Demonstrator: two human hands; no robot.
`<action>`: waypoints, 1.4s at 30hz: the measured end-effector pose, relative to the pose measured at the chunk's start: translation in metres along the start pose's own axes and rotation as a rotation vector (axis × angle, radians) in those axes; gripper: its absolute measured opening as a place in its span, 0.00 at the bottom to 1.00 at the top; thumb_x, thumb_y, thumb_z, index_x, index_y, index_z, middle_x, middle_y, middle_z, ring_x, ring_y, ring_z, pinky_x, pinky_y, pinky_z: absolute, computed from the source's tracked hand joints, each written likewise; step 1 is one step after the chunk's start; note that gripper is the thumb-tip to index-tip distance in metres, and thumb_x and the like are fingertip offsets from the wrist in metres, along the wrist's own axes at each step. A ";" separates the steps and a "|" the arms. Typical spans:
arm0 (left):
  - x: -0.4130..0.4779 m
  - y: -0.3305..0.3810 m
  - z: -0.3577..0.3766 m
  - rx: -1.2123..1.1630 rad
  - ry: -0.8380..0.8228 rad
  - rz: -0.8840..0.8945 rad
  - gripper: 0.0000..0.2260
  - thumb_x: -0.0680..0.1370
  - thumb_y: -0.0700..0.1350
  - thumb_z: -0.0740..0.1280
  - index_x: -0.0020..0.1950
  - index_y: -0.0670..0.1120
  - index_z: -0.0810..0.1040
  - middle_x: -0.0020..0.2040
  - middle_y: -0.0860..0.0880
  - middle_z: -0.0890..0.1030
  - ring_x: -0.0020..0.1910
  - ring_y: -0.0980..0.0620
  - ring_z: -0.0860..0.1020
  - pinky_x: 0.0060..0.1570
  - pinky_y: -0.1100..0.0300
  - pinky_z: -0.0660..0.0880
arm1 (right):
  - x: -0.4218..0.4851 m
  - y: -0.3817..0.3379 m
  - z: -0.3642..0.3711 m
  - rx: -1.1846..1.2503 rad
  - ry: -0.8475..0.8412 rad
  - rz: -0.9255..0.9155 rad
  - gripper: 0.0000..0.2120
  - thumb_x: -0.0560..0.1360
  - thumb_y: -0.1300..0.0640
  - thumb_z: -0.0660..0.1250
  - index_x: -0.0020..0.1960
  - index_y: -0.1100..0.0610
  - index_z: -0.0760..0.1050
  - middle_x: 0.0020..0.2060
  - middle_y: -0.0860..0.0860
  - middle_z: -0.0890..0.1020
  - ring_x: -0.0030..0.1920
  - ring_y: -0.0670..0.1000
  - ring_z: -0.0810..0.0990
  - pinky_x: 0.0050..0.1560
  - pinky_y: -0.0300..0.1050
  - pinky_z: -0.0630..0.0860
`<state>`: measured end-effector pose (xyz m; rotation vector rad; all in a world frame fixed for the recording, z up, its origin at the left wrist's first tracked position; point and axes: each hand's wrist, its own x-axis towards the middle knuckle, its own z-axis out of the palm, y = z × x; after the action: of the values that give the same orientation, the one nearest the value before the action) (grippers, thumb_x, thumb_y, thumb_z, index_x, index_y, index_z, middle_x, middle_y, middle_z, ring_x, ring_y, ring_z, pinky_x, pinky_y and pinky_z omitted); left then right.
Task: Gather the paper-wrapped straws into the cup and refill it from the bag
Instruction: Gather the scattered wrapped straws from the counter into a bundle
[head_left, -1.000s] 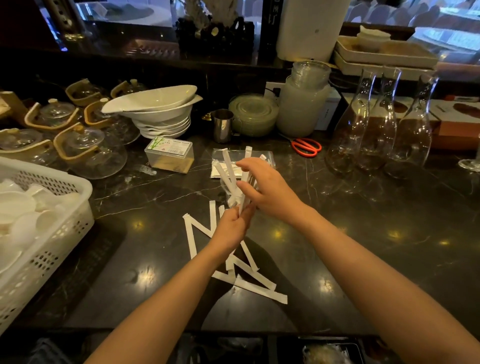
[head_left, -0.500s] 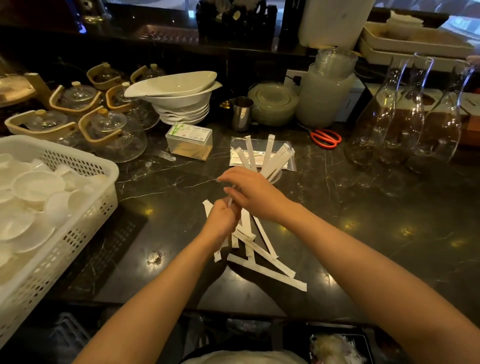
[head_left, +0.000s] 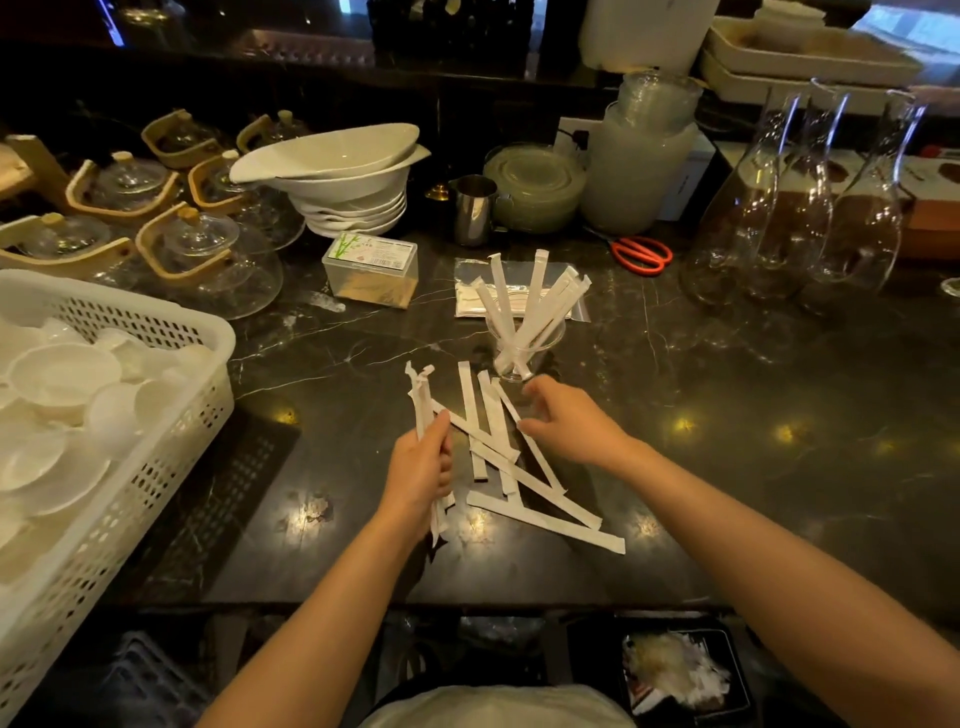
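A clear glass cup (head_left: 527, 347) stands mid-counter with several paper-wrapped straws (head_left: 537, 299) fanned out of it. More wrapped straws (head_left: 524, 483) lie crossed on the dark marble in front of the cup. My left hand (head_left: 421, 475) is shut on a small bundle of wrapped straws (head_left: 422, 400) that points away from me. My right hand (head_left: 563, 421) hovers over the loose pile just below the cup, fingers apart and curled, with nothing clearly held. A clear plastic bag (head_left: 470, 283) lies flat behind the cup.
A white basket of dishes (head_left: 156, 332) fills the left. A toothpick box (head_left: 371, 267), stacked white bowls (head_left: 343, 182), a steel cup (head_left: 472, 208), red scissors (head_left: 641, 254) and glass carafes (head_left: 789, 208) line the back. The counter edge (head_left: 415, 605) runs near me.
My right hand has left the cup, which now holds the straws, and come down toward the loose pile. My left hand has shifted left with a bundle in it.
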<state>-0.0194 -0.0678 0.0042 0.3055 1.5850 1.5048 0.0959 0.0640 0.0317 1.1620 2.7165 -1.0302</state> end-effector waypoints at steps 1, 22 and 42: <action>0.000 -0.001 -0.002 -0.014 0.013 -0.006 0.17 0.76 0.51 0.59 0.28 0.47 0.66 0.16 0.55 0.64 0.16 0.60 0.60 0.16 0.68 0.58 | 0.000 0.004 0.005 -0.007 -0.023 0.040 0.24 0.73 0.53 0.65 0.65 0.57 0.64 0.61 0.57 0.74 0.56 0.54 0.75 0.51 0.42 0.70; -0.002 0.000 -0.034 -0.016 0.053 0.002 0.17 0.77 0.49 0.59 0.29 0.46 0.66 0.16 0.55 0.63 0.17 0.59 0.60 0.16 0.68 0.58 | 0.058 -0.036 0.057 -0.218 0.131 0.404 0.33 0.69 0.43 0.66 0.65 0.63 0.62 0.64 0.61 0.69 0.64 0.62 0.68 0.57 0.54 0.71; 0.009 0.001 -0.024 0.000 0.021 -0.024 0.16 0.77 0.48 0.59 0.30 0.46 0.66 0.20 0.54 0.63 0.18 0.59 0.60 0.18 0.67 0.58 | 0.052 -0.028 0.041 -0.272 -0.075 0.259 0.09 0.73 0.68 0.58 0.53 0.67 0.72 0.53 0.64 0.78 0.53 0.63 0.77 0.45 0.48 0.71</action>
<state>-0.0423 -0.0766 -0.0024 0.2708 1.6001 1.4945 0.0309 0.0597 0.0025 1.3451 2.4647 -0.6353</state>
